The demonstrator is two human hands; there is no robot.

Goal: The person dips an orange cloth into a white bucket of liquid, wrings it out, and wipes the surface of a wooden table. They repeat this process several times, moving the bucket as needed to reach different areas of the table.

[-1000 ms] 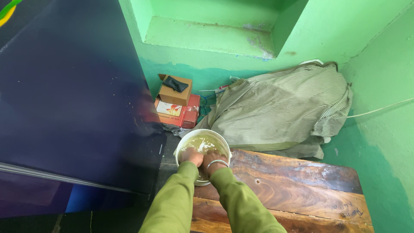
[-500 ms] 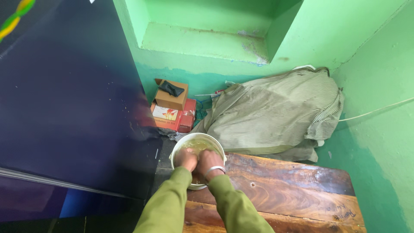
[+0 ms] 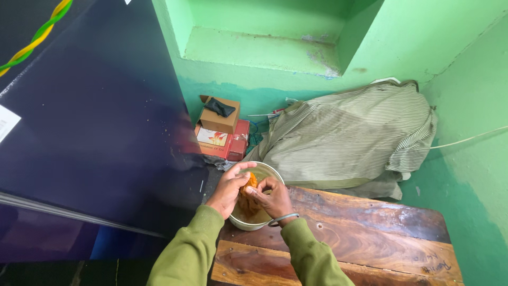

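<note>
Gripping an orange cloth [image 3: 247,186] over a white bowl [image 3: 264,220], both hands close on it: left hand [image 3: 228,186] clamps the left side, right hand [image 3: 272,197], bangle on the wrist, pinches the right. The bowl sits at the far-left corner of a wooden table [image 3: 370,238], partly over the edge, murky water inside. Hard wringing could tip the bowl off the corner or splash the boxes [image 3: 222,132] and striped sheet [image 3: 349,132] beyond.

The left hand [image 3: 229,188] and right hand [image 3: 274,198] cover most of the orange cloth [image 3: 248,186] (its shape cannot be told). The bowl [image 3: 248,222] hides behind them; the striped sheet [image 3: 344,137] conceals whatever lies beneath.
</note>
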